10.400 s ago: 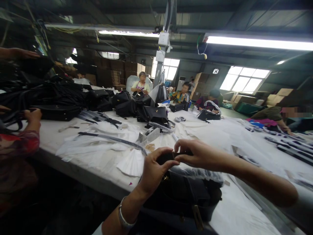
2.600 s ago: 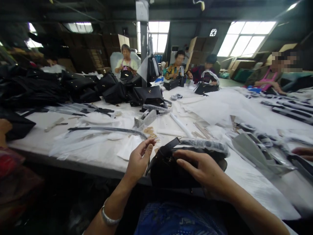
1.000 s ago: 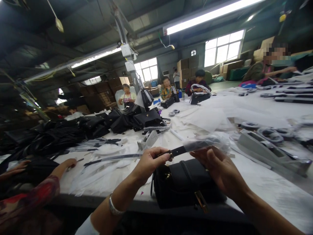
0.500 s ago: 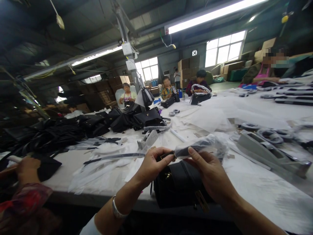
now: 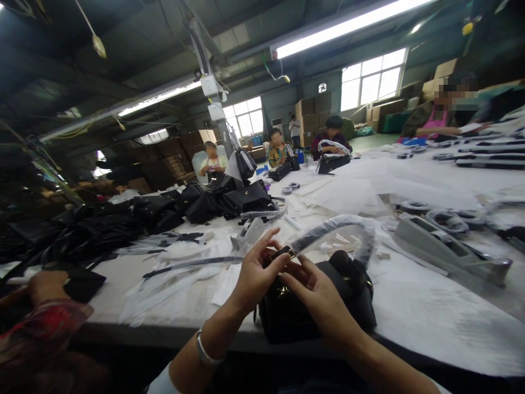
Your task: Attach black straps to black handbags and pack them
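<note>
A black handbag [image 5: 287,320] with gold-coloured fittings rests at the table's front edge, below both hands. Its handle [image 5: 348,221], wrapped in clear plastic, arches over to the bag's right side. My left hand [image 5: 260,271] pinches the handle's near end, where a dark strap tab with a gold-coloured buckle [image 5: 289,251] shows between thumb and fingers. Close against it, my right hand [image 5: 314,287] has its thumb and fingers bent together just below the buckle, over the bag's top. What lies between those right fingers is hidden.
Grey tape dispensers [image 5: 447,246] stand to the right, with rolled straps [image 5: 447,221] behind. Black bags [image 5: 250,197] are heaped at the left back. Plastic-wrapped strips [image 5: 176,268] lie left of my hands. A co-worker's hand [image 5: 49,284] works at far left; other people sit across the table.
My right hand has moved left and down, off the wrapped handle to below the buckle. The handle now stands up in an arch. My left hand keeps its pinch at the buckle.
</note>
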{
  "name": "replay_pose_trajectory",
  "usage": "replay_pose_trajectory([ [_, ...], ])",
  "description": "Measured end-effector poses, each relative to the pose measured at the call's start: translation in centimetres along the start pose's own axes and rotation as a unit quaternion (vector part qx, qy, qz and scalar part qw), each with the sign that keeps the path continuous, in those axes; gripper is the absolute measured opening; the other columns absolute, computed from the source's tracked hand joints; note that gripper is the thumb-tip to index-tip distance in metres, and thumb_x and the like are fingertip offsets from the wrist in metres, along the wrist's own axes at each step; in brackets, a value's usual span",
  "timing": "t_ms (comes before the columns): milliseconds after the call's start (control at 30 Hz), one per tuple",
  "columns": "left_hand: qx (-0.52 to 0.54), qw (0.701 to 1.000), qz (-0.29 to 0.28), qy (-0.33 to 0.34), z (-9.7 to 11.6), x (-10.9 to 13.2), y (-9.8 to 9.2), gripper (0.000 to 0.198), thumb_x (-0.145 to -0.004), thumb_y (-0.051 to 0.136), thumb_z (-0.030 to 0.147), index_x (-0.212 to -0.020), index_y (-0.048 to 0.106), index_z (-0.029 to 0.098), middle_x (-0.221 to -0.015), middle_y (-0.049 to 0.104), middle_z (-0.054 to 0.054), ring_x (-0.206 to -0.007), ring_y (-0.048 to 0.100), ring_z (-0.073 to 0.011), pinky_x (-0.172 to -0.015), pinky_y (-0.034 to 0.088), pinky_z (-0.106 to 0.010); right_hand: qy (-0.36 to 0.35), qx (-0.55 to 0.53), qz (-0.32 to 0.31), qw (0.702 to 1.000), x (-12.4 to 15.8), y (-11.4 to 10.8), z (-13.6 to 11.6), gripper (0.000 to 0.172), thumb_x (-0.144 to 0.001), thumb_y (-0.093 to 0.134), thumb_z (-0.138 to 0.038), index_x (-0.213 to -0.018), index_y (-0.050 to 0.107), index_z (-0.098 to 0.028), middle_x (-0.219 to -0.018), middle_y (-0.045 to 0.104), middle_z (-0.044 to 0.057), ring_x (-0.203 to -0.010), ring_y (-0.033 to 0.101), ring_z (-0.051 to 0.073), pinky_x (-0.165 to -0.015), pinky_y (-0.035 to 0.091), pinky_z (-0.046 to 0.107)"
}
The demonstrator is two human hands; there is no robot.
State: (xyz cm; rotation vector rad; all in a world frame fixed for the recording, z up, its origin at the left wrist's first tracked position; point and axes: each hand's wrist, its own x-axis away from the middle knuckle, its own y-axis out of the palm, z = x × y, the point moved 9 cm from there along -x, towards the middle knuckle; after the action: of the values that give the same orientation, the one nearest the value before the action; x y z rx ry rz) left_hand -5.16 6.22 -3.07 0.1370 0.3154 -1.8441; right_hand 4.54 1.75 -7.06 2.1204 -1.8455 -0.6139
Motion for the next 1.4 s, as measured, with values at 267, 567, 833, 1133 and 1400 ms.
replay_pose_trajectory([
  [267, -0.094, 0.994, -0.047, 0.012, 1.7, -0.9, 0.3, 0.041, -0.086, 0.066, 0.037, -0.123, 0.065, 0.022, -0.097, 0.066, -0.005, -0.084, 0.063, -0.0178, -0.077, 0.052, -0.028, -0.043, 0.087, -0.024, 0.995, -1.1, 1.5, 0.3, 0.038, -0.086, 0.067, -0.047, -0.113, 0.070, -0.020, -0.108, 0.073, 0.008, -0.104, 0.066, 0.029, -0.096, 0.048, 0.041],
  [567, -0.231, 0.963, -0.136, -0.005, 2.7, -4.3, 0.9, 0.038, -0.088, 0.059, 0.050, -0.088, 0.077, 0.017, -0.082, 0.071, -0.006, -0.075, 0.061, -0.0180, -0.066, 0.045, -0.026, -0.049, 0.156, 0.035, 0.986, -0.9, 0.2, 1.5, 0.034, -0.095, 0.053, -0.046, -0.116, 0.067, -0.024, -0.093, 0.070, 0.003, -0.090, 0.062, 0.024, -0.086, 0.045, 0.034],
  [833, -0.109, 0.965, -0.151, -0.186, 0.3, -4.1, 1.9, 0.045, -0.081, 0.067, 0.054, -0.082, 0.075, 0.010, -0.074, 0.072, -0.008, -0.066, 0.063, -0.0162, -0.063, 0.046, -0.025, 0.031, -0.029, 0.013, 0.999, -0.9, 0.6, 3.7, 0.042, -0.092, 0.050, -0.059, -0.090, 0.061, -0.019, -0.077, 0.058, 0.002, -0.066, 0.049, 0.015, -0.059, 0.040, 0.026],
  [1133, -0.288, 0.944, -0.059, -0.151, 2.9, -2.1, 0.4, 0.045, -0.092, 0.052, 0.049, -0.078, 0.075, 0.012, -0.073, 0.073, -0.006, -0.069, 0.064, -0.0185, -0.064, 0.045, -0.025, 0.102, -0.083, -0.050, 0.990, -0.6, 2.4, 4.4, 0.050, -0.089, 0.051, -0.065, -0.076, 0.056, -0.018, -0.068, 0.048, 0.000, -0.062, 0.040, 0.013, -0.054, 0.033, 0.024],
  [1400, -0.514, 0.857, -0.044, -0.005, 5.5, -1.5, 1.1, 0.031, -0.091, 0.056, 0.045, -0.090, 0.072, 0.019, -0.077, 0.073, -0.006, -0.071, 0.066, -0.0200, -0.066, 0.042, -0.027, 0.071, -0.008, -0.050, 0.996, -0.7, 1.9, 4.8, 0.043, -0.094, 0.046, -0.058, -0.080, 0.059, -0.019, -0.071, 0.055, 0.000, -0.065, 0.047, 0.015, -0.059, 0.038, 0.027],
])
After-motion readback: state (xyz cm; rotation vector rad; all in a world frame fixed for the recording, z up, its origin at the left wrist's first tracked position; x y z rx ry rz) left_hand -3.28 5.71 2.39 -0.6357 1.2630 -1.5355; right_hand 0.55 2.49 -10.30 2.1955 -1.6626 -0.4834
